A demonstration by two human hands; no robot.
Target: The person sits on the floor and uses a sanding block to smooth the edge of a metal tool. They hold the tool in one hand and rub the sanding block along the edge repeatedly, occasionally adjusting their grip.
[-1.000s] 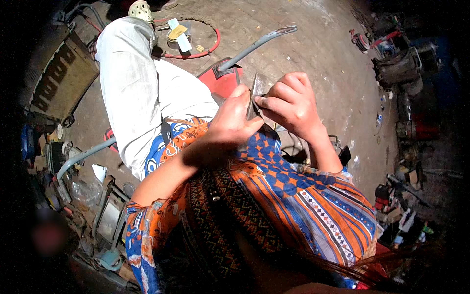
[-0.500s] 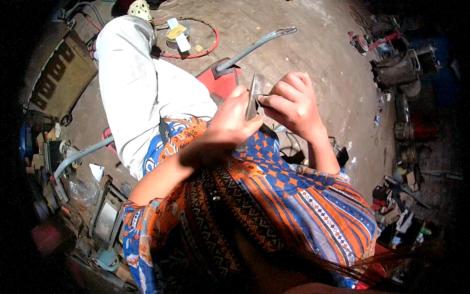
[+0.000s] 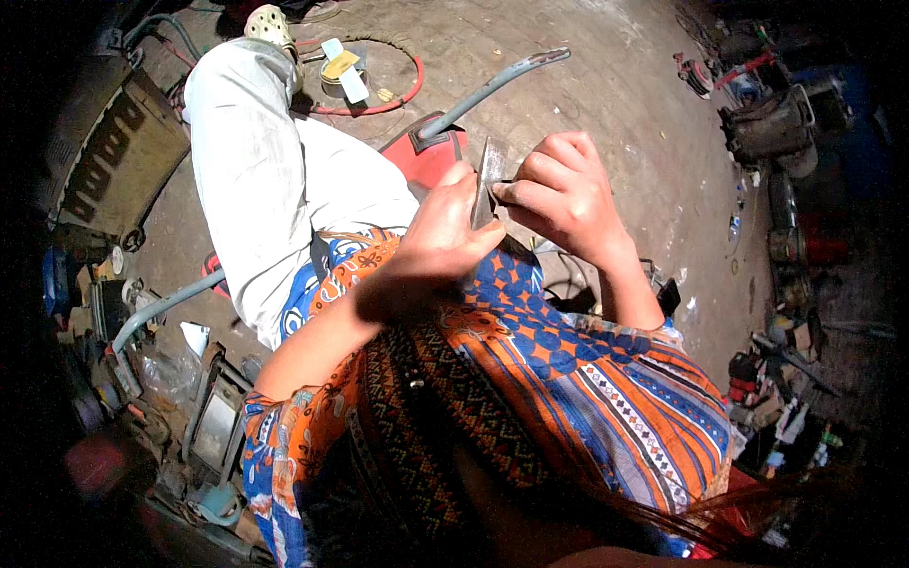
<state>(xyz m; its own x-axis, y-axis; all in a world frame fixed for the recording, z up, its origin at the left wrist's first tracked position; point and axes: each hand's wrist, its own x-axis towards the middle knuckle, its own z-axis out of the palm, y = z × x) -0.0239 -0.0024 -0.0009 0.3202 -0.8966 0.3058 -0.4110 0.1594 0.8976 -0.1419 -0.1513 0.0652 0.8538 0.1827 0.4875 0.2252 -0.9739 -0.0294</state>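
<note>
A flat grey metal piece [image 3: 490, 166] with a straight edge stands tilted up in front of my torso. My left hand [image 3: 451, 216] is closed round its lower part, fingers behind it and thumb along the near side. My right hand [image 3: 561, 197] is closed in a pinch beside the piece's right face. A small dark bit shows at those fingertips, too small to name. Just beyond my left hand lies a red padded surface [image 3: 431, 159] with a bent grey metal tube [image 3: 492, 85] rising from it.
On the floor ahead, a red hose [image 3: 412, 90] curls round a roll with pale and yellow strips [image 3: 346, 71]. A dark-slotted panel [image 3: 118, 161] leans at left, above scattered tools and a metal frame [image 3: 213, 417]. Dark machine parts [image 3: 772, 128] line the right side.
Both hands stay almost in place, with the metal piece still between them. The right fingertips have shifted very slightly left. The whole view has moved a little.
</note>
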